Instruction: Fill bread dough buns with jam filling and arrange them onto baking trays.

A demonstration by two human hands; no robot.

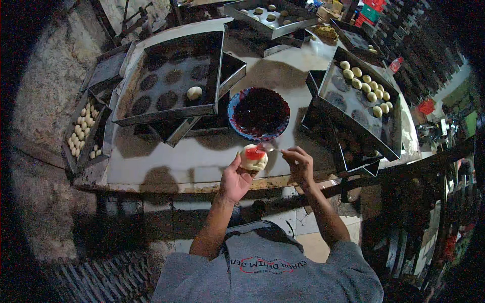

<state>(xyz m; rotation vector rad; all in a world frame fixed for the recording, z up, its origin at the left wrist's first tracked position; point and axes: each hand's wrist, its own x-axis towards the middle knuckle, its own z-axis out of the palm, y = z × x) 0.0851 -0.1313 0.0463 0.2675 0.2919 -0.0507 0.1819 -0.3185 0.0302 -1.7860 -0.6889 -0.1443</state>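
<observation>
In my left hand (236,181) rests a flattened piece of pale dough (255,164), cupped from below just past the table's near edge. A patch of bright red filling lies on its upper part. My right hand (300,165) pinches the handle of a metal spoon (268,147), whose bowl is at the red patch. Right behind the dough stands a round blue bowl (233,124) holding a dark red, jam-like mass. One round dough ball (194,93) sits in the large metal tray (169,118) to the left.
A stacked tray (356,118) at the right carries several dough balls (371,88). Another tray (270,30) with dough balls is at the back. More small balls (83,126) fill a tray at the far left. All stand around a pale tabletop (197,169).
</observation>
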